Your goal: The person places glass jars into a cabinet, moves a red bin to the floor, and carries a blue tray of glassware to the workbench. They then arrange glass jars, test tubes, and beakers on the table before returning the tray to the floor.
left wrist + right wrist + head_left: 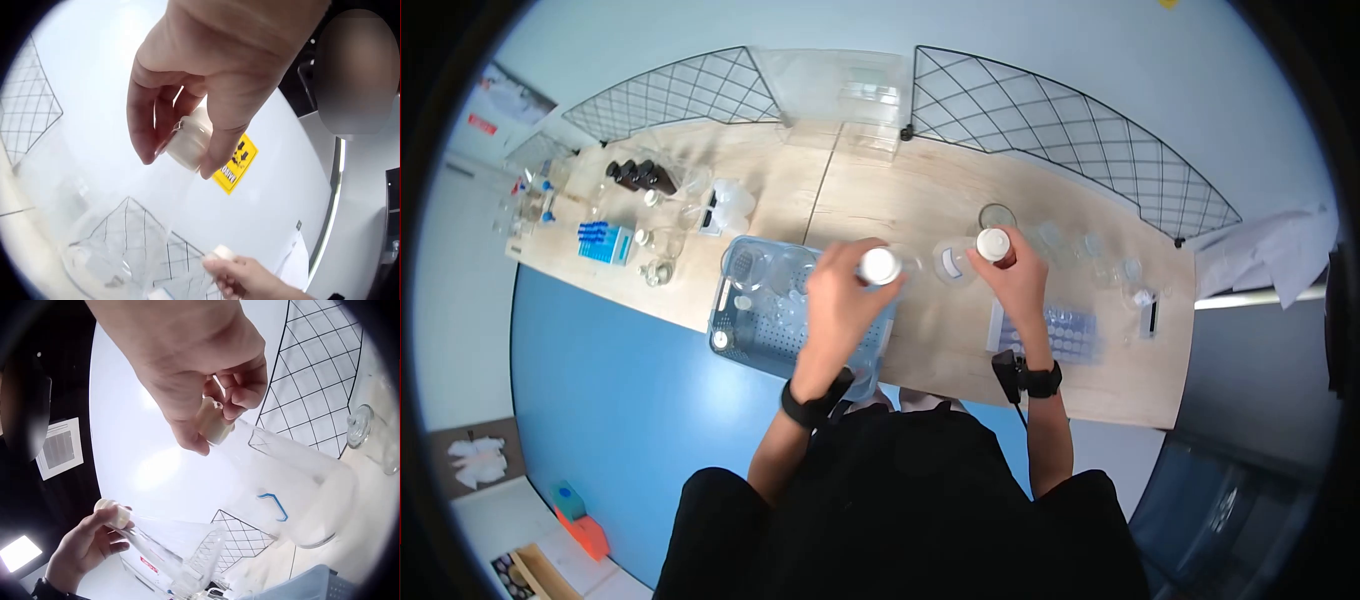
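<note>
My left hand pinches the neck of a clear conical flask, just at its white stopper. Beside it, my right hand grips a second clear conical flask at the neck, under a white stopper. This one carries a blue-edged label on its wall. Both flasks hang tilted in the wrist views, and their transparent bodies look empty. A blue plastic basket with clear glassware inside lies under and left of my left hand.
Brown bottles and a blue tube rack stand at the left. Beyond my right hand is a round glass jar. A purple-blue tray lies near the right wrist. Black wire grids line the table's back edge.
</note>
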The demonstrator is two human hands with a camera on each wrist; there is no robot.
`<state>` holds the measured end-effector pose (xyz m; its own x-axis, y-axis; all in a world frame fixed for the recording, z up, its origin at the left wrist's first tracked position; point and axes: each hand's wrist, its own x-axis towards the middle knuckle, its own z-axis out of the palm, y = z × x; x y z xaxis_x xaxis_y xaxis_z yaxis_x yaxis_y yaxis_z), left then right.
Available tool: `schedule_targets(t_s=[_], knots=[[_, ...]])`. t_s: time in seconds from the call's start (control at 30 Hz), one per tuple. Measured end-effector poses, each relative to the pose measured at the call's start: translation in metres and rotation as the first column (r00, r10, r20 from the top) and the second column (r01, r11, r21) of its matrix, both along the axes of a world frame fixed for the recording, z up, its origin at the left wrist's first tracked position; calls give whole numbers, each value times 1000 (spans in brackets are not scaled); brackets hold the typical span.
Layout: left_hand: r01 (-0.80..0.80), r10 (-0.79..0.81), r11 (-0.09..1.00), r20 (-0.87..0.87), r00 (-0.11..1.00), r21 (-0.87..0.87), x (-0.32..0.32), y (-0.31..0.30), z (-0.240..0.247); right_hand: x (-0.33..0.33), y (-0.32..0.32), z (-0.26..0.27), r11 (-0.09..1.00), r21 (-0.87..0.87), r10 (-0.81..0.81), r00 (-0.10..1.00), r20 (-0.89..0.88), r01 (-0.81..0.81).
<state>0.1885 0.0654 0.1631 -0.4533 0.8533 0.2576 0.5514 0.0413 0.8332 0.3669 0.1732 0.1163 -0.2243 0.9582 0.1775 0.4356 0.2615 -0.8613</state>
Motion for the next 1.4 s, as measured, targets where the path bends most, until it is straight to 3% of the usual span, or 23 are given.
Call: schedule_targets(t_s=[0.2,0.47,0.6,0.77,1.0,1.2,1.33,1.4], knots=[[1,-5,998,-62,998,-62,24,35,-70,-18,50,-31,993,19,116,988,100,-118],[35,-39,998,-70,997,-56,54,55,-94,-34,81,-70,959,-51,281,918,280,-278],[70,-63,986,55,997,-149,60,54,-103,-34,88,-87,950,-73,311,908,279,-303],[106,-108,984,-6,994,-143,69,44,-136,-35,90,-108,922,-103,386,857,340,-374],[104,-105,983,4,995,-152,73,39,-168,-37,84,-113,899,-131,438,858,266,-418],[87,-93,978,-25,995,-187,74,40,-171,-35,85,-117,887,-103,459,837,297,-450],[92,-107,957,-43,993,-275,76,42,-169,-26,78,-110,904,-114,421,810,408,-413],[82,-105,944,-57,993,-319,77,40,-164,-19,66,-79,939,18,297,834,465,-345]])
